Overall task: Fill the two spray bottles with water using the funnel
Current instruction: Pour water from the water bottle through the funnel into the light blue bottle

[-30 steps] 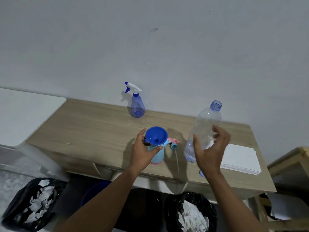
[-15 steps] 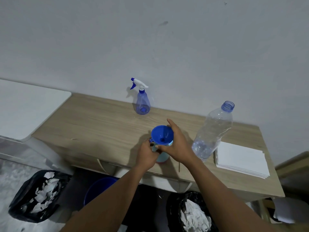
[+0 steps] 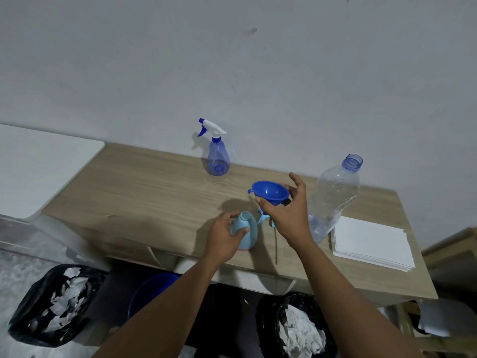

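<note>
Wooden table point(image 3: 142, 192) at a pale wall point(image 3: 232, 73): at its near edge the left grip point(image 3: 223, 239) curls round the light-blue spray bottle point(image 3: 249, 233), whose neck is open. Just beyond, the right grip point(image 3: 289, 218) holds the blue funnel point(image 3: 269, 192) between thumb and fingers, off the table, beside the uncapped water bottle point(image 3: 335, 197). Farthest, by the wall, the purple spray bottle point(image 3: 218, 158) stands with its trigger head on.

One head-worn camera looks forward and down, close over the table point(image 3: 144, 192).
</note>
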Demonstrator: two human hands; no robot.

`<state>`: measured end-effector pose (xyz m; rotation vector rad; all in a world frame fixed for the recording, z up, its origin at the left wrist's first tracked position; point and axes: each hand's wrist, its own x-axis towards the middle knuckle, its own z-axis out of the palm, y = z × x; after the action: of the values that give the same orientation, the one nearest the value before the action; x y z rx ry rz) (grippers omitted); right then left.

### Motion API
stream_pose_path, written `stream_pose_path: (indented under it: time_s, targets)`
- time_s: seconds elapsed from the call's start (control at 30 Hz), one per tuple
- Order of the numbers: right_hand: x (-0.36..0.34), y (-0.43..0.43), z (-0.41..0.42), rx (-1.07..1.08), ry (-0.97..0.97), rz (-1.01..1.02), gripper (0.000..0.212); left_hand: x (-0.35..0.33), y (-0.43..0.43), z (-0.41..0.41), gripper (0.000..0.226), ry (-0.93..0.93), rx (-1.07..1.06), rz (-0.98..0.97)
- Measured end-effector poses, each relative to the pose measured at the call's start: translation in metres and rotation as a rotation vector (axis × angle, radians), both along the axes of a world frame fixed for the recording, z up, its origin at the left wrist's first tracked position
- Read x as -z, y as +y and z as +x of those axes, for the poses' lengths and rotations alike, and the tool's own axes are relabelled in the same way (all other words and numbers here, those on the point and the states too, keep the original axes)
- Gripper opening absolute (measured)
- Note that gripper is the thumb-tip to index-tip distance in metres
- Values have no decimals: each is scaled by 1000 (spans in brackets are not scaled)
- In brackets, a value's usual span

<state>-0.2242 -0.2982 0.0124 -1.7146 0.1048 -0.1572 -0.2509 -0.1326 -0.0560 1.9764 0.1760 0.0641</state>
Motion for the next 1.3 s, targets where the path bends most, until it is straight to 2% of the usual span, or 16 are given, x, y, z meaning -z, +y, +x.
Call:
stream_pose_path:
  time_s: [0.13, 0.27, 0.37, 0.57, 0.87, 0.93, 1.07, 1.13, 1.2, 1.3]
  targets:
    - [15, -7, -7, 1, 62, -88, 83, 4, 20, 4, 45, -23, -43, 15]
    - [45, -10, -15, -89, 164, -300, 70, 5, 34, 7, 45, -39, -99, 31]
    - [64, -5, -18, -248, 252, -504, 70, 4, 37, 8, 46, -22, -94, 31]
    - [77, 14, -17, -425, 313, -871, 80, 7, 40, 9, 45, 9, -83, 17]
    - [91, 20, -16, -397, 375, -954, 63, 10, 43, 10, 43, -1, -72, 29]
    - [94, 19, -17, -386, 358, -943, 68, 11, 44, 11, 43, -10, -67, 39]
    - [87, 9, -24, -333, 310, -811, 93, 16, 45, 13, 45, -34, -58, 61]
    - [81, -4, -34, -250, 240, -707, 94, 18, 43, 14, 46, -26, -38, 66]
    - [84, -23, -47, -140, 170, -616, 79, 18, 39, 15, 46, -12, -20, 53]
    - [99, -56, -65, 44, 136, -598, 36, 16, 32, 15, 46, -16, 2, 35]
